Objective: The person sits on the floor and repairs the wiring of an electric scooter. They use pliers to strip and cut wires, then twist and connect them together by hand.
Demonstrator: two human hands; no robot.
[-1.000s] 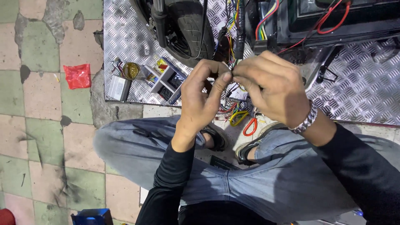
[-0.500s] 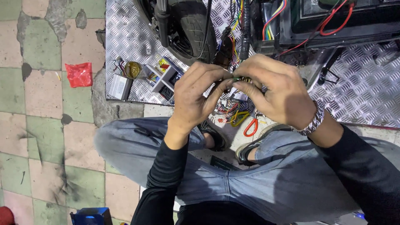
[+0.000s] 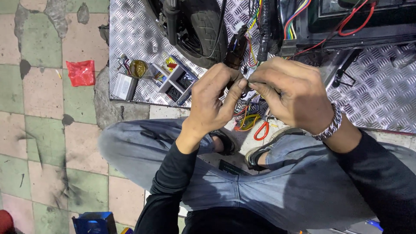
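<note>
Mostly hidden, something small is pinched between left hand (image 3: 214, 102) and right hand (image 3: 290, 93) fingertips.

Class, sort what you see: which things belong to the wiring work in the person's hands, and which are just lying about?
In the job:
left hand
right hand
wire bundle they pinch
black connector

Lying about:
red plastic scrap
silver control box
parts tray
tyre
red-handled tool

A steel tread plate (image 3: 143, 34) bears a tyre (image 3: 203, 30) and a parts tray (image 3: 173, 80).
</note>
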